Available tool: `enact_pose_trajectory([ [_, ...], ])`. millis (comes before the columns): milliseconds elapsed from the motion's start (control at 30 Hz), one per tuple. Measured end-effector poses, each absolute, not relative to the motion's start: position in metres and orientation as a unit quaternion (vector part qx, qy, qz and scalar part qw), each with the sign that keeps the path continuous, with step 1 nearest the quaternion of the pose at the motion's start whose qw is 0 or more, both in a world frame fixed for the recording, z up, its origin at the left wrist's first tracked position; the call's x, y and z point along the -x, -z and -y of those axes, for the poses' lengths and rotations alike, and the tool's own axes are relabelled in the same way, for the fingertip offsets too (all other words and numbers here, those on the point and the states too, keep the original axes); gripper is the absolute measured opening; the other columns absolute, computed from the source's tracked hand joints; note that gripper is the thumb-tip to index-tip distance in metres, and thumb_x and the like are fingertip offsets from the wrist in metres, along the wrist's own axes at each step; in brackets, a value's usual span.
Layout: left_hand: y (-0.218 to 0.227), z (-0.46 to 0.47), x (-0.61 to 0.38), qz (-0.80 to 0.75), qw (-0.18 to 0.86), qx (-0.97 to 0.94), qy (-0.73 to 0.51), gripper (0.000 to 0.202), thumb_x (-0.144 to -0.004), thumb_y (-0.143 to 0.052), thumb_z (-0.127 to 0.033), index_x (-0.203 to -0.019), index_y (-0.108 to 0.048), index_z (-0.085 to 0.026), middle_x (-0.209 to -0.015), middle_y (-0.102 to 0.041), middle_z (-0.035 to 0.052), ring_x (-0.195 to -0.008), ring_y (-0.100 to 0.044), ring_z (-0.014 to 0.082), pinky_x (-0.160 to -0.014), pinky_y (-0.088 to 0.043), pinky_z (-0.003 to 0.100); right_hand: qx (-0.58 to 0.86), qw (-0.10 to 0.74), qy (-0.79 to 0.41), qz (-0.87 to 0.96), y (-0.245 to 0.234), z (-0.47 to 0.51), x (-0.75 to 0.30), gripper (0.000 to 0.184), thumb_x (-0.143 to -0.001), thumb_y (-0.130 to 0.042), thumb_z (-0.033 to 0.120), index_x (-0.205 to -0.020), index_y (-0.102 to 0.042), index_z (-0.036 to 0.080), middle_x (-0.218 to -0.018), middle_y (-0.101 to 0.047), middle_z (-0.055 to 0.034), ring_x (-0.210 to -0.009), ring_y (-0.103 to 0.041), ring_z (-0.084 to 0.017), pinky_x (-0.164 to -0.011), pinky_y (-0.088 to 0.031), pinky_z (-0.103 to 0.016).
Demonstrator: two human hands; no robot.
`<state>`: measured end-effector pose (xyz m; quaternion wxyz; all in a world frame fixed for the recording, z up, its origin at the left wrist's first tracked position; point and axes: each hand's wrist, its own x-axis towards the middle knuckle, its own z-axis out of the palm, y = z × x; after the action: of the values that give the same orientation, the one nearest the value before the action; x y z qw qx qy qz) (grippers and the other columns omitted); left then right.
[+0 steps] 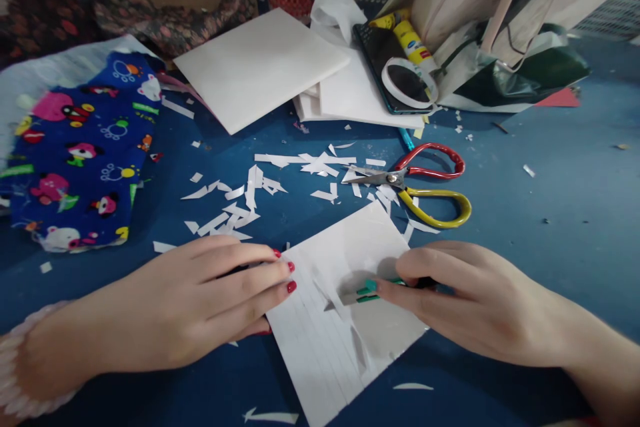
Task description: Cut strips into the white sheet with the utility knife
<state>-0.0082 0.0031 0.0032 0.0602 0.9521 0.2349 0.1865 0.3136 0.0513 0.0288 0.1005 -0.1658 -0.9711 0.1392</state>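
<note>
On the counter [530, 240], a white card [333, 333] is touched at its left edge by extended fingers of the left hand [200, 300], any pinch untellable; over it, a green cutter [369, 298], pointed leftward, is gripped by curled fingers of the right hand [465, 300].

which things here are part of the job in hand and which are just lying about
In the job:
white sheet, left hand at its edge
green cutter, held in the right hand

Apparently just lying about:
scissors, unheld
paper scraps, perhaps offcuts
phone
yellow glue stick
blue patterned cloth
</note>
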Motion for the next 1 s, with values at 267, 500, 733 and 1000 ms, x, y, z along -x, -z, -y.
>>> enact_pose_trajectory([
  [267, -0.003, -0.004, 0.009, -0.231, 0.062, -0.954, -0.179, 0.027, -0.111, -0.035, -0.018, -0.112, -0.063, -0.013, -0.113, -0.073, 0.0035, -0.110, -0.060, 0.0227, -0.091, -0.043, 0.038, 0.189, 0.058, -0.214, 0.957, -0.027, -0.048, -0.320, 0.018, -0.103, -0.046, 0.017, -0.106, -0.063, 0.021, -0.092, -0.067, -0.0009, -0.063, -0.053, -0.010, -0.058, -0.037, -0.028],
  [500, -0.005, -0.004, 0.008, -0.233, 0.057, -0.955, -0.178, 0.026, -0.111, -0.036, -0.017, -0.112, -0.061, -0.014, -0.114, -0.072, 0.0020, -0.109, -0.061, 0.0220, -0.091, -0.044, 0.038, 0.147, 0.055, -0.206, 0.966, -0.029, -0.049, -0.322, 0.018, -0.104, -0.043, 0.015, -0.108, -0.060, 0.019, -0.093, -0.064, -0.0022, -0.065, -0.052, -0.011, -0.061, -0.035, -0.030],
  [733, -0.003, -0.005, 0.008, -0.229, 0.059, -0.956, -0.175, 0.026, -0.111, -0.036, -0.017, -0.113, -0.061, -0.014, -0.115, -0.072, 0.0022, -0.110, -0.059, 0.0220, -0.092, -0.043, 0.039, 0.159, 0.063, -0.209, 0.963, -0.033, -0.046, -0.320, 0.020, -0.104, -0.043, 0.016, -0.105, -0.062, 0.021, -0.091, -0.065, -0.0007, -0.064, -0.053, -0.011, -0.058, -0.037, -0.030],
  [1000, -0.002, -0.004, 0.008, -0.229, 0.050, -0.955, -0.180, 0.027, -0.111, -0.036, -0.018, -0.111, -0.062, -0.014, -0.114, -0.072, 0.0028, -0.109, -0.059, 0.0230, -0.091, -0.043, 0.039, 0.218, 0.163, -0.089, 0.958, -0.032, -0.049, -0.305, 0.025, -0.101, -0.040, 0.008, -0.104, -0.063, 0.015, -0.084, -0.064, -0.0043, -0.065, -0.059, -0.011, -0.055, -0.046, -0.024],
])
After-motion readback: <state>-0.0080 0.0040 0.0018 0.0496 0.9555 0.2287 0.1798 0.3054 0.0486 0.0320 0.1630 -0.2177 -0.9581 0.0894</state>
